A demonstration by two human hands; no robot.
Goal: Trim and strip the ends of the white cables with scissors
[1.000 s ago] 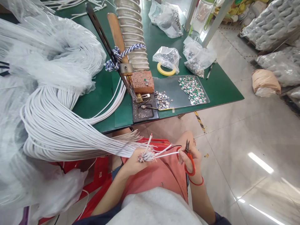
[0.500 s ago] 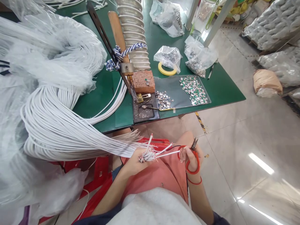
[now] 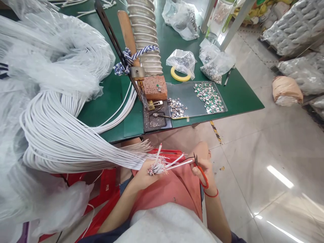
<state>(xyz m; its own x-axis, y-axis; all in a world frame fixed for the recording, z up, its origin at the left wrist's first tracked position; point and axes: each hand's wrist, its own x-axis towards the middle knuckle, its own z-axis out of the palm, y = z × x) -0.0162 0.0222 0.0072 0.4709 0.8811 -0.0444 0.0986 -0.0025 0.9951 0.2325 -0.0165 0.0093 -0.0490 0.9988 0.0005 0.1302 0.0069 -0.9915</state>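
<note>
Here, left hand (image 3: 144, 177): just off the near edge of the green table (image 3: 243, 98), fingers clamped around the wire bundle (image 3: 76, 135), red-tipped ends fanning from the grip.
Wire bundle: sweeps from the green table's left side across in front of its near edge, plastic wrap (image 3: 83, 60) heaped over the far loops.
Right hand (image 3: 209, 170): off the same edge, farther right, fingers closed on the red-handled scissors (image 3: 202, 172); one white wire (image 3: 181, 164) reaches the fingertips and blades, though which touches it cannot be told.
Gap between the hands: narrow, bridged by the white wire above a salmon cloth (image 3: 172, 189).
Tray (image 3: 189, 101): close to the green table's near edge, small parts (image 3: 210, 98) gathered at both ends.
Brick (image 3: 155, 88): on the green table, set back from its near edge.
Floor (image 3: 248, 168): stretches wide beyond the green table's right corner, leaving the right elbow room.
</note>
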